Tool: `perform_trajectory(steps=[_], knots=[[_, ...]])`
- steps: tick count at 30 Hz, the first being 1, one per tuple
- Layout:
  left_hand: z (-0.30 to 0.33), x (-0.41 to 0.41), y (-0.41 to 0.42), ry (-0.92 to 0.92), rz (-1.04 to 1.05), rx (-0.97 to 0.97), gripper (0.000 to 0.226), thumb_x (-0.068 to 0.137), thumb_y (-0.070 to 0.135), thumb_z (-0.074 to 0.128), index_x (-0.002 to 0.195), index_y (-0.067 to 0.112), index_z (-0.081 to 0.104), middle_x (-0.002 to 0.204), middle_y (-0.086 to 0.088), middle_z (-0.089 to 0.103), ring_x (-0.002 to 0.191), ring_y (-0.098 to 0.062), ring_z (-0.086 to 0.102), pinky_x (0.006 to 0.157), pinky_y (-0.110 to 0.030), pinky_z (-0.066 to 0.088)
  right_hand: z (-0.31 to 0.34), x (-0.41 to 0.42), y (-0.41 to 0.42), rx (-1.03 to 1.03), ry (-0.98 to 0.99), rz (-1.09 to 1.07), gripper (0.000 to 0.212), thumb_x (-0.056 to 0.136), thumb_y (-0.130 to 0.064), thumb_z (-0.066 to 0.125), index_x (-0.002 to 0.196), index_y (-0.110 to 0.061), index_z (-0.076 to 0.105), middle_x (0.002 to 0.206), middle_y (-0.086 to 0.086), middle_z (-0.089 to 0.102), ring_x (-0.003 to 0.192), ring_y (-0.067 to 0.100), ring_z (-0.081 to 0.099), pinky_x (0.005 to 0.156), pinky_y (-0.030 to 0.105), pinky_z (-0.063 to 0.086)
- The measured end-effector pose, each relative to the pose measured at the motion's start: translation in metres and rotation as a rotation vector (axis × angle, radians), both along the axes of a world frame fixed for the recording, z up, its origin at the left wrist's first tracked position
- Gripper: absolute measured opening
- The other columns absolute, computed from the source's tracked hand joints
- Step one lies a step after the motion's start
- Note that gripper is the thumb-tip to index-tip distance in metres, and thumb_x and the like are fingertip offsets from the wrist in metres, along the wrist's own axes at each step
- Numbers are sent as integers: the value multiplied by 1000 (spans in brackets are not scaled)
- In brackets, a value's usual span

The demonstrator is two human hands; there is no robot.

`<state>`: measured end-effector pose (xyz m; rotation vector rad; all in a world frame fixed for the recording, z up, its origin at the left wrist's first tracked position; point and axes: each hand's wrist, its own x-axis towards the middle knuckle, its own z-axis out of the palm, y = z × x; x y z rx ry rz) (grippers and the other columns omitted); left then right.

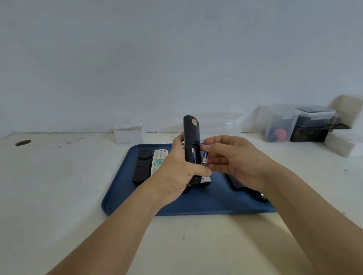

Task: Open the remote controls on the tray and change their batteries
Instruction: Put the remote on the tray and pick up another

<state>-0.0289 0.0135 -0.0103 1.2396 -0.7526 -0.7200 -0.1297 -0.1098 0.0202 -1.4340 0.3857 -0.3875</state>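
Holding the black remote (192,141) upright over my blue tray (199,202), left hand (175,174) wrapped around it, open compartment showing one battery, right hand (235,158) fingers pinching a second battery (205,157) beside it, two remotes (150,163) lying lengthwise in the tray.

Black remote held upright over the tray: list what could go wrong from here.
1. The loose battery sits only in the fingertips of the right hand; it could slip onto the blue tray.
2. It may go in reversed beside the battery already seated.
3. The left hand holds the black remote low; pushing could tip it.
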Motion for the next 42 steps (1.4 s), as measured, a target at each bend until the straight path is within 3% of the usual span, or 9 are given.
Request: perform_trajectory(steps=[7, 12, 16, 21, 25, 30, 34, 37, 42], knots=[[2, -2, 6, -202, -21, 77, 108, 72, -24, 72, 148, 36, 24, 125, -2, 55, 88, -14, 64, 81, -30, 58, -5, 0, 0, -96, 67, 7, 39, 83, -4, 76, 119, -1, 61, 85, 17, 71, 67, 21, 66, 66, 29, 57], [2, -3, 7, -261, -16, 99, 111, 76, -21, 72, 151, 40, 16, 118, 11, 59, 97, -16, 66, 88, -33, 58, -5, 0, 2, -174, 64, 4, 33, 80, -8, 80, 110, 0, 67, 84, 18, 74, 67, 20, 66, 64, 26, 58], [2, -5, 7, -272, -16, 93, 108, 76, -22, 69, 150, 39, 19, 112, 4, 59, 84, -16, 63, 88, -41, 57, -8, 1, 2, -115, 99, 18, 35, 80, -11, 80, 111, 1, 67, 75, 10, 71, 59, 13, 61, 59, 21, 54], [4, -3, 5, -168, -22, 33, 84, 80, -19, 61, 142, 32, 36, 113, -1, 59, 84, -12, 64, 82, -35, 50, -16, 7, 1, -29, 72, 45, 52, 82, -24, 76, 116, 12, 62, 68, 2, 59, 54, 8, 47, 50, 16, 44], [7, -3, 5, -50, -50, -17, 70, 86, -22, 53, 139, 22, 45, 122, -6, 62, 93, -18, 71, 101, -37, 50, -17, 9, -3, -66, 59, 16, 57, 77, -33, 80, 113, 8, 65, 70, 3, 56, 54, 8, 41, 47, 16, 35], [11, -5, 5, 87, -74, -96, 62, 90, -26, 43, 136, 15, 49, 125, -10, 66, 98, -22, 73, 94, -32, 57, -8, 5, -7, -125, 52, -67, 34, 84, -44, 73, 85, -10, 74, 69, 6, 57, 54, 11, 42, 50, 20, 35], [10, -10, 3, 261, -72, -160, 53, 94, -23, 41, 134, 9, 53, 124, -14, 67, 104, -28, 73, 84, -35, 61, 7, -8, -34, -613, 140, -321, 33, 93, -44, 65, 85, -13, 73, 66, 1, 65, 58, 14, 55, 58, 27, 44], [8, -11, 0, 334, -42, -138, 43, 95, -17, 39, 130, 0, 55, 108, -13, 68, 87, -21, 72, 73, -35, 62, 10, -25, -56, -1120, 415, -348, 24, 92, -37, 67, 97, -14, 73, 91, 0, 71, 81, 14, 56, 70, 27, 43], [6, -14, -2, 375, -52, -119, 45, 93, -21, 34, 129, -2, 54, 111, -16, 66, 84, -22, 74, 71, -34, 61, 8, -43, -71, -1194, 623, -199, 33, 84, -28, 78, 111, -10, 74, 111, 5, 72, 99, 21, 66, 87, 30, 51]])
